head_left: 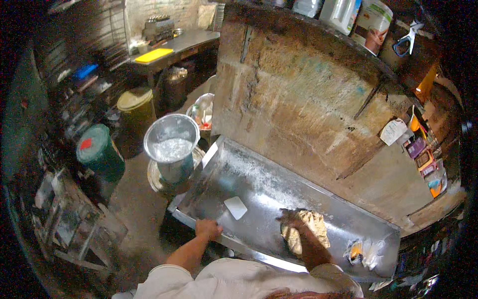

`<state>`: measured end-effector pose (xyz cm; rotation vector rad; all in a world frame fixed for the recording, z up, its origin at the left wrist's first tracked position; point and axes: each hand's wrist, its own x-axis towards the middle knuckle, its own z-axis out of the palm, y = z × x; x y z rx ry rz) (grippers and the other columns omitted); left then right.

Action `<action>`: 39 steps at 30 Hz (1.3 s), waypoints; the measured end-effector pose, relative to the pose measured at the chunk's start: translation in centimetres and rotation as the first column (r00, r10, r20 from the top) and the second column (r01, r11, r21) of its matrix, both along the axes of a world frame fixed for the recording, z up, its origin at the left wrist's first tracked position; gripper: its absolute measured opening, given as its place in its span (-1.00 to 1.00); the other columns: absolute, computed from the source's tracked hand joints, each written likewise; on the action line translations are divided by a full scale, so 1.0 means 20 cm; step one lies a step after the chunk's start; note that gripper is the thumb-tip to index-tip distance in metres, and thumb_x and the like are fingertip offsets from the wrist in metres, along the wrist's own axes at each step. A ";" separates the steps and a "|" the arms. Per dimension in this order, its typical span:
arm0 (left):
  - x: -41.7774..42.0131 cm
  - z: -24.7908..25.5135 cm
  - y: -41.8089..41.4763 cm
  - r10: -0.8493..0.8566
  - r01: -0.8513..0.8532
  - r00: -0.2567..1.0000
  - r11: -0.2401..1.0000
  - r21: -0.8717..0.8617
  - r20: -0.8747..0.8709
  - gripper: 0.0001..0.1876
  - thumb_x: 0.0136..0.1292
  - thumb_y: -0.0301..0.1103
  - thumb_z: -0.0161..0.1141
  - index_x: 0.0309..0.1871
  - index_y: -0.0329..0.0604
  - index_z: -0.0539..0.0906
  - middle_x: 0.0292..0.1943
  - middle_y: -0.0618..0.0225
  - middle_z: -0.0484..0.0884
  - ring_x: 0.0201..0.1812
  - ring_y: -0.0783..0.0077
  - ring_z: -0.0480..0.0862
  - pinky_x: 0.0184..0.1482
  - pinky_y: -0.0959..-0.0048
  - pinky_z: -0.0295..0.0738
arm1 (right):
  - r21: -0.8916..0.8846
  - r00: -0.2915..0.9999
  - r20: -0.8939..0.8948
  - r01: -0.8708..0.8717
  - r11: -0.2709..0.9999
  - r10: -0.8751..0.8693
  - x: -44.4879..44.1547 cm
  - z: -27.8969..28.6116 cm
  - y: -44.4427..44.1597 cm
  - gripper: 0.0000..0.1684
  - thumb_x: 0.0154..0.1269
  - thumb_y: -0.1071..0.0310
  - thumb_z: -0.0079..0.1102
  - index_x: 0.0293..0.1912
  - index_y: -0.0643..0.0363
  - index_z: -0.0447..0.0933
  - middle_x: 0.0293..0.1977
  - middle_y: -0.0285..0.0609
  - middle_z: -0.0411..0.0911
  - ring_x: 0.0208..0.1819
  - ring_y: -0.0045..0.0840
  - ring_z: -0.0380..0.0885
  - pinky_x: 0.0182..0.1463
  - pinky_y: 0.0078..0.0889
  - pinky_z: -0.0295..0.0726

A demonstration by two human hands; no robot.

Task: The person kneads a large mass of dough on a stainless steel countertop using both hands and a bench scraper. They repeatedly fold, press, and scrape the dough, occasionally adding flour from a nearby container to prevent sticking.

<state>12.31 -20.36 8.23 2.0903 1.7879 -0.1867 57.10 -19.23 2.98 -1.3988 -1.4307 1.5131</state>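
Observation:
A lump of pale dough (315, 224) lies on a long metal work table (254, 187) with raised edges. My right hand (293, 220) is on the dough, its fingers reaching over the far left side of the lump; dark blur hides the fingertips. At the table's front rim, my left hand (209, 228) is closed over the edge, with its fingers partly hidden. Between the hands, nearer the left one, a white flat dough scraper (236, 207) lies on the metal. Whitish residue, like flour, streaks the back of the table surface.
Crumpled clear plastic with something orange (356, 249) rests at the table's right end. A metal pot (171, 140) holding white powder stands off the left end. Beyond it are a lidded green bucket (98, 147) and a yellowish bin (136, 101). A stained wall (295, 89) rises behind the table.

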 end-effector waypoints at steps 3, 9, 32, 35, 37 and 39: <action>-0.12 -0.16 0.08 -0.081 0.085 0.996 0.990 -0.117 0.037 -0.50 0.19 0.20 0.16 -0.02 0.07 0.76 -0.13 0.23 0.76 -0.05 0.15 0.72 0.09 0.11 0.48 | 0.382 0.828 0.510 0.022 0.924 -0.231 -0.05 0.61 0.41 -0.26 0.30 -0.06 0.31 0.28 0.21 0.38 0.10 -0.07 0.48 0.16 -0.26 0.47 0.24 -0.09 0.49; -0.47 -0.39 0.38 0.164 -0.001 0.807 0.961 -0.276 0.567 -0.53 0.24 0.08 0.27 0.00 -0.11 0.72 -0.15 0.24 0.75 -0.24 0.35 0.73 -0.17 0.40 0.59 | 0.934 0.711 0.243 0.012 0.357 -0.660 -0.67 2.35 0.82 -0.69 0.30 0.27 0.24 -0.03 0.21 0.61 -0.26 -0.02 0.66 -0.24 -0.33 0.64 -0.11 -0.28 0.59; -2.46 -0.41 0.64 0.729 -0.382 0.276 0.681 -0.625 0.626 -0.70 0.27 -0.15 0.27 -0.10 -0.19 0.68 -0.30 0.33 0.71 -0.46 0.50 0.63 -0.50 0.48 0.49 | 0.953 -0.241 -0.253 -0.229 -0.198 -0.937 -1.15 3.82 1.67 -0.51 0.32 -0.06 0.14 -0.10 0.19 0.64 -0.23 0.00 0.69 -0.14 -0.23 0.69 -0.07 -0.15 0.62; -2.37 -0.31 0.75 0.708 -0.423 0.228 0.691 -0.587 0.669 -0.75 0.27 -0.21 0.26 -0.16 -0.20 0.67 -0.34 0.35 0.70 -0.48 0.50 0.63 -0.51 0.50 0.47 | 0.931 -0.247 -0.305 -0.279 -0.234 -0.920 -1.03 3.84 1.59 -0.50 0.32 -0.07 0.12 -0.12 0.20 0.66 -0.24 -0.02 0.70 -0.13 -0.26 0.69 -0.06 -0.16 0.63; -2.37 -0.33 0.79 0.700 -0.472 0.106 0.661 -0.583 0.707 -0.79 0.27 -0.24 0.25 -0.20 -0.19 0.68 -0.35 0.36 0.70 -0.49 0.50 0.63 -0.52 0.51 0.45 | 0.925 -0.250 -0.306 -0.307 -0.225 -0.918 -0.97 3.86 1.59 -0.49 0.32 -0.07 0.10 -0.13 0.20 0.67 -0.24 -0.04 0.70 -0.13 -0.28 0.70 -0.05 -0.17 0.63; -2.27 -0.21 0.87 0.650 -0.499 0.091 0.685 -0.531 0.754 -0.85 0.26 -0.31 0.25 -0.21 -0.19 0.68 -0.35 0.35 0.70 -0.49 0.50 0.64 -0.51 0.48 0.46 | 0.934 -0.358 -0.242 -0.337 -0.116 -0.902 -0.87 3.89 1.45 -0.50 0.32 -0.07 0.12 -0.15 0.20 0.67 -0.24 -0.06 0.71 -0.14 -0.31 0.70 -0.05 -0.19 0.63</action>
